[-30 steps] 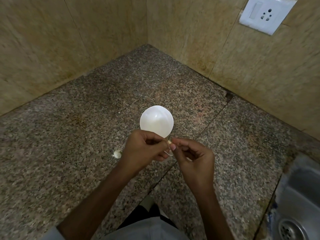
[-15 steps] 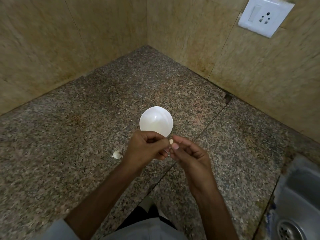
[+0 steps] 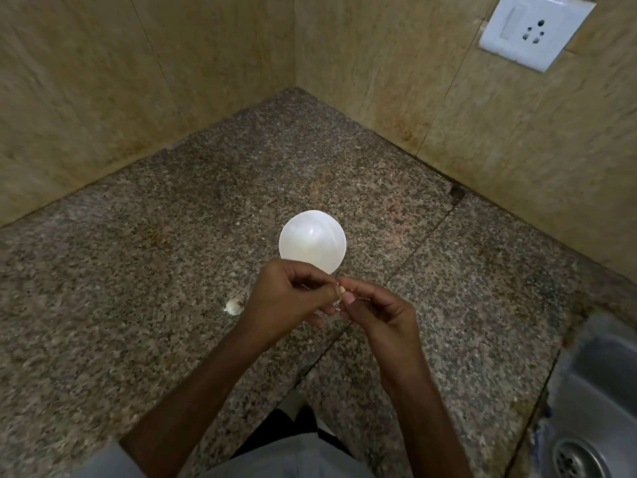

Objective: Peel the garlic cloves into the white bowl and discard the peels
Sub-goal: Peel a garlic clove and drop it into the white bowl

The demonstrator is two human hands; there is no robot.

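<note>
A small white bowl (image 3: 312,240) stands on the speckled granite counter (image 3: 172,270); I see nothing inside it. Just in front of it, above the counter, my left hand (image 3: 289,298) and my right hand (image 3: 375,312) meet fingertip to fingertip. Between them they pinch a small pale garlic clove (image 3: 341,290), mostly hidden by the fingers. Thin whitish peel shows below the fingertips. A second garlic piece (image 3: 234,306), still in its skin, lies on the counter left of my left hand.
Tiled walls close the counter's far corner. A white socket plate (image 3: 534,29) is on the right wall. A steel sink (image 3: 593,408) with a drain sits at the lower right. The counter's front edge runs near my body.
Both hands stay together at the clove in front of the bowl; the fingers have shifted slightly on it. The bowl and the loose garlic piece have not moved.
</note>
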